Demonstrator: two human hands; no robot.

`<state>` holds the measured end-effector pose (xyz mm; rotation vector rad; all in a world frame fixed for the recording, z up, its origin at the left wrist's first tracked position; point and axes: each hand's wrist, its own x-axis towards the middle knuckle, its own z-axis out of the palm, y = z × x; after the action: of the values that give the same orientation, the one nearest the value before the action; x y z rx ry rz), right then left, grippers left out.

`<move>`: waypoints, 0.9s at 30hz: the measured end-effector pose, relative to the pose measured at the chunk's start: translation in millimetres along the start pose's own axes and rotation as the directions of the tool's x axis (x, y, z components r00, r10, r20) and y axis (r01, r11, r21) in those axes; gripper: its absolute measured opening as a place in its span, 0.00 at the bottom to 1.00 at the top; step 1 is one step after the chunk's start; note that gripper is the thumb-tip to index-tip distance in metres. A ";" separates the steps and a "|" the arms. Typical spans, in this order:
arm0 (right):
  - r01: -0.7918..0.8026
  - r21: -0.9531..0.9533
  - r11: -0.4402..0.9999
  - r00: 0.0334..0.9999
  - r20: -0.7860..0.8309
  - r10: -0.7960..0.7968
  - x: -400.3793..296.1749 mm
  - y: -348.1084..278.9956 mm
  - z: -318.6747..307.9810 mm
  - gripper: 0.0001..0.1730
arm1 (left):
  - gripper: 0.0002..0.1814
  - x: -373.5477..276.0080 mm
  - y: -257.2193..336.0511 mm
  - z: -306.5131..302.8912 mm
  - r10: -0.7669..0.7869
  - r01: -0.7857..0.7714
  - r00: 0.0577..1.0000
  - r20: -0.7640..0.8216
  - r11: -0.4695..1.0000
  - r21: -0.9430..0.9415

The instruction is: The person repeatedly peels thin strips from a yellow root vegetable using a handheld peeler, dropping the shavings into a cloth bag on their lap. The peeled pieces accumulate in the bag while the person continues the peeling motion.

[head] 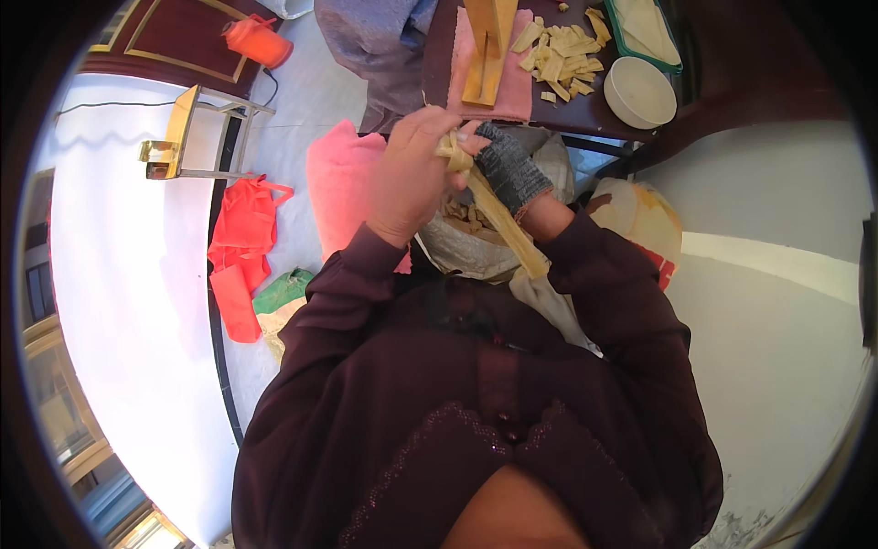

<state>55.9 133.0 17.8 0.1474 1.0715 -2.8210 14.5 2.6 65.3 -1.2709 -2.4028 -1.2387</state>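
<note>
A long pale yellow strip of dried, fibrous-looking material point(504, 219) is looped into a knot near its upper end and slopes down toward my right forearm. My left hand point(415, 168), bare, is closed around the knotted end. On my right hand point(509, 165) is a grey knitted fingerless glove. Its fingertips pinch the strip beside the knot, and the fingers are partly hidden by my left hand. Below both hands lies a whitish woven sack point(473, 257) with broken pieces of similar material inside. Just beyond them, a slotted wooden block point(482, 75) rests on a pink cloth point(461, 82).
On the dark table point(603, 127) are a heap of pale yellow pieces point(559, 58), a white bowl point(639, 96) and a green-rimmed tray point(675, 67) holding pale sheets. Pink fabric point(343, 185) hangs at left. Farther left are a metal-legged stool point(182, 137), a red bag point(243, 233) and an orange jug point(260, 42).
</note>
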 end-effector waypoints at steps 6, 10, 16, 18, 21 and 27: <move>0.366 -0.761 0.536 0.907 0.162 -0.389 -7.6 -9.8 3.9 0.13 | 0.11 -0.2 -22.2 8.0 -0.304 0.311 0.950 0.074 0.893 -0.325; 0.461 -0.882 0.102 0.795 0.359 -0.488 -17.2 -30.0 10.1 0.13 | 0.10 -0.3 -30.9 8.3 -0.459 0.555 0.805 0.376 0.362 -0.749; 0.416 -0.837 0.355 0.844 0.210 -0.495 -8.6 -38.0 3.3 0.14 | 0.08 9.2 -15.8 0.1 -0.435 0.547 0.806 0.402 0.286 -0.787; 0.263 -0.740 0.619 0.949 0.083 -0.304 -11.5 -40.5 9.0 0.15 | 0.06 10.9 -24.8 -0.4 -0.361 0.459 0.884 0.296 0.562 -0.687; 0.105 -0.617 0.780 0.994 0.047 -0.097 -11.8 -39.2 9.3 0.16 | 0.07 10.8 -38.0 -0.5 -0.342 0.385 0.918 0.200 0.654 -0.651; 0.208 -0.512 0.834 0.964 -0.037 -0.263 -4.0 -31.3 12.7 0.13 | 0.09 2.5 -19.6 10.5 -0.472 0.397 0.880 0.059 0.661 -0.637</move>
<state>54.6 148.2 48.3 0.1195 1.9347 -2.6311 0.8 5.9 47.9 -0.6744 -2.3528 -2.3522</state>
